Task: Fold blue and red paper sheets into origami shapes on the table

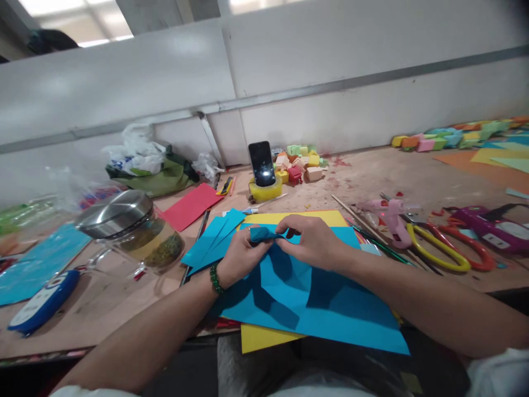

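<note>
My left hand (244, 251), with a green bead bracelet at the wrist, is closed on a small folded piece of blue paper (262, 234). From the right, my right hand (311, 240) pinches the other end of that same piece between thumb and fingers. Both hands are just above a large creased blue sheet (285, 292) that lies over yellow paper (264, 337). Narrower blue paper pieces (212, 242) lie fanned out beside my left hand. The fingers hide part of the folded piece.
A glass tea mug (159, 245) with a steel lid stands at left, near a blue-and-white device (45, 300). A phone (262, 162) leans on a yellow tape roll (264, 190). At right lie a pink glue gun (394, 220) and scissors (438, 248). Folded paper pieces (295, 165) are piled behind.
</note>
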`<state>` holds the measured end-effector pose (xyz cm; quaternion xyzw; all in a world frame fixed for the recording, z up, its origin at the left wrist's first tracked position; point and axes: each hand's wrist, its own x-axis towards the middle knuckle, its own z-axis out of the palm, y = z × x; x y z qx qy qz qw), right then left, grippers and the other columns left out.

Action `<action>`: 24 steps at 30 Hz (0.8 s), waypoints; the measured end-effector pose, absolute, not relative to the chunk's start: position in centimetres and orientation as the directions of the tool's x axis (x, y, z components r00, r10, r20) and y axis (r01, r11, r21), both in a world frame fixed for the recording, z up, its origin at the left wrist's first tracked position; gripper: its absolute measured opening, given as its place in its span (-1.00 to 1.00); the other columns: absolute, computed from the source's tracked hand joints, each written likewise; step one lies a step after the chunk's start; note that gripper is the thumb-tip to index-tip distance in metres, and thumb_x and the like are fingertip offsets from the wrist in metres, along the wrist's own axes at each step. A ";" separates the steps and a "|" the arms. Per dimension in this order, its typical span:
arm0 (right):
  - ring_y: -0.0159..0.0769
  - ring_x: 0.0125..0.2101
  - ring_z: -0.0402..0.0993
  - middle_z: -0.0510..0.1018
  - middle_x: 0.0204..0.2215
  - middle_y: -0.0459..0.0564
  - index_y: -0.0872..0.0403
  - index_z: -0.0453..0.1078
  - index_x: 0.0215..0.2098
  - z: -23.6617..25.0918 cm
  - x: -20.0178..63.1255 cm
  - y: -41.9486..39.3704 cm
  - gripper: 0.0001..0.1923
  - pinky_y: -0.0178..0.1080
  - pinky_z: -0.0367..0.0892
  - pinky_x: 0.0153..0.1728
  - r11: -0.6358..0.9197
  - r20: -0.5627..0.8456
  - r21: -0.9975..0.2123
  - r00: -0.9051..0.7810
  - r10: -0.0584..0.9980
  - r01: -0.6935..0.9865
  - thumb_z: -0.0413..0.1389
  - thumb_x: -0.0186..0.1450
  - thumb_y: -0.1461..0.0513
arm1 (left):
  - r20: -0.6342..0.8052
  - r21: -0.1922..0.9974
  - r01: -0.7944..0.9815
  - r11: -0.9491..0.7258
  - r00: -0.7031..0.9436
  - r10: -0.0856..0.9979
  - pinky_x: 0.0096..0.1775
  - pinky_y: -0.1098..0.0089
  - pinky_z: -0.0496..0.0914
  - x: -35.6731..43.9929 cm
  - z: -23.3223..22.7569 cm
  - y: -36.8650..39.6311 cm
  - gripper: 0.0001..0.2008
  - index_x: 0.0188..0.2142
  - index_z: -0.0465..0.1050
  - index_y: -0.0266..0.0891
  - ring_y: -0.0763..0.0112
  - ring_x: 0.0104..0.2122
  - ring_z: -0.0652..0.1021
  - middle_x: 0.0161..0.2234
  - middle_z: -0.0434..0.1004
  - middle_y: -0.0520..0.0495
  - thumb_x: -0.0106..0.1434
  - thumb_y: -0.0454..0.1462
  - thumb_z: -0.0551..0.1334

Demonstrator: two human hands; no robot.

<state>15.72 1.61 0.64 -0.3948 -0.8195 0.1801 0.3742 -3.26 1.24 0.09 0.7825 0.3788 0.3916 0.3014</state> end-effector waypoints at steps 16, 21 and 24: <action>-0.40 -0.47 0.39 0.52 -0.47 -0.05 0.08 0.48 -0.42 0.8 15.4 1.8 -0.89 -0.32 0.30 -0.44 0.652 0.499 -0.705 -0.458 0.736 0.278 0.14 0.23 0.22 | 0.341 0.760 0.374 -0.531 0.466 0.816 -0.40 0.45 0.29 -3.1 -0.1 1.2 -0.80 -0.57 0.39 -0.27 0.47 -0.49 0.42 -0.53 0.44 0.01 0.16 -0.27 0.19; -0.40 -0.51 0.35 0.50 -0.55 -0.09 0.09 0.45 -0.52 0.6 15.8 2.5 -0.83 -0.32 0.25 -0.48 0.563 0.426 -0.769 -0.414 0.804 0.301 0.17 0.19 0.19 | 0.298 0.838 0.309 -0.449 0.429 0.853 -0.35 0.45 0.35 -3.0 0.0 1.3 -0.88 -0.42 0.53 -0.27 0.43 -0.43 0.49 -0.43 0.58 0.00 0.11 -0.29 0.22; -0.39 -0.52 0.35 0.49 -0.57 -0.10 0.09 0.44 -0.53 0.8 15.9 2.6 -0.82 -0.31 0.26 -0.47 0.507 0.353 -0.806 -0.441 0.825 0.303 0.17 0.16 0.17 | 0.286 0.852 0.298 -0.430 0.422 0.860 -0.34 0.45 0.36 -3.0 -0.1 1.3 -0.87 -0.41 0.55 -0.28 0.40 -0.40 0.52 -0.41 0.61 -0.02 0.10 -0.30 0.22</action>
